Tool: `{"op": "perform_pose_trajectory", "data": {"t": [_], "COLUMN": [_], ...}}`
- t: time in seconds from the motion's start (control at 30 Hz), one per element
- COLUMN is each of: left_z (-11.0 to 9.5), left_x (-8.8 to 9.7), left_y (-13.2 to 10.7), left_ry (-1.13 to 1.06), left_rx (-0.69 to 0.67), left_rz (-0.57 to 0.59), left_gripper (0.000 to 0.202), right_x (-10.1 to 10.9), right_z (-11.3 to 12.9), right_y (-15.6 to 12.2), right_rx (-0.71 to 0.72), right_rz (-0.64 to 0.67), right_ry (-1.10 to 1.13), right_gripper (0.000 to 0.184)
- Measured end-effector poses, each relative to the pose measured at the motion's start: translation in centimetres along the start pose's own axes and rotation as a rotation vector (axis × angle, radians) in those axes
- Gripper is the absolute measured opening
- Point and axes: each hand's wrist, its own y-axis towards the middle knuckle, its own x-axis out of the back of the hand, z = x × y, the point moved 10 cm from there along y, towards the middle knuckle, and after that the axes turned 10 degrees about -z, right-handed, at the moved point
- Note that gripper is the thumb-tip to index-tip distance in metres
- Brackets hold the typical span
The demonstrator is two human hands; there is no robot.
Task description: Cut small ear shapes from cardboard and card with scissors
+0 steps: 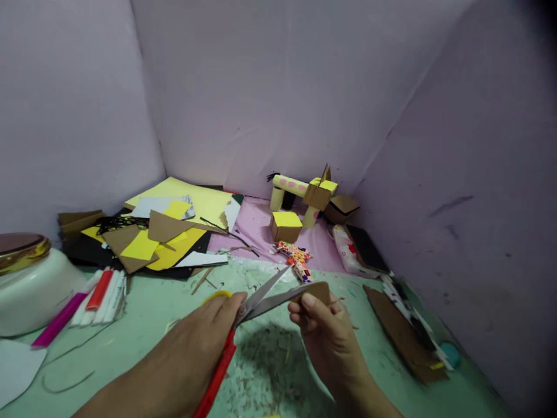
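Marks along the white marker pens [112, 302] at the left look like print but are too small and blurred to read. A red marker [100, 289] lies among them, and a purple stick [60, 320] is just beside.

The cardboard piece [321, 292] is small, brown and plain, with a curved upper edge and a rounded corner at its right end. It is held up above the green counter [261, 371], near the middle of the view, and the fingers hide part of its lower side. The scissors [242, 310] have bare metal blades and handles in two colours, red below and yellow above.

The left hand [213, 331] has a closed grip around the scissors' handles. Their blades stand apart in a clear V: the lower one reaches the cardboard piece's left end, while the upper one points past it toward a floral-patterned piece [298, 261]. Whether the lower blade is biting into the cardboard cannot be told. The right hand [324, 325] has a narrow grip, pinching the cardboard piece with its thumb across the near face.

Farther back stand a small yellow-topped cardboard box [286, 227] and a yellow animal figure [290, 184] with pink spots.
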Motion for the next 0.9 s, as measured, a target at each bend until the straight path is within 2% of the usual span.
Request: {"op": "perform_pose_trajectory", "data": {"t": [0.07, 0.27, 0.43, 0.7, 0.8, 0.9], "left_z": [0.0, -0.9, -0.9, -0.6, -0.4, -0.4], "left_x": [-0.5, -0.7, -0.7, -1.4, -2.1, -2.1], "left_y": [-0.5, -1.4, -1.6, -1.4, -1.1, -0.7], "left_ry": [0.029, 0.044, 0.034, 0.105, 0.152, 0.175], "left_rx": [-0.012, -0.102, -0.09, -0.096, -0.107, -0.128], "left_rz": [0.045, -0.008, -0.011, 0.082, 0.15, 0.151], "left_gripper": [0.057, 0.061, 0.061, 0.065, 0.061, 0.055], "right_x": [-0.3, -0.6, -0.8, -0.7, -0.7, -0.7], "right_z": [0.1, 0.2, 0.1, -0.2, -0.2, -0.2], "right_y": [-0.2, -0.5, -0.7, -0.8, -0.8, -0.9], "right_rx": [0.021, 0.067, 0.09, 0.114, 0.13, 0.136], "right_rz": [0.03, 0.073, 0.105, 0.119, 0.124, 0.125], "right_ry": [-0.018, -0.04, -0.115, -0.174, -0.179, -0.187], "right_gripper": [0.023, 0.018, 0.018, 0.016, 0.015, 0.014]}}
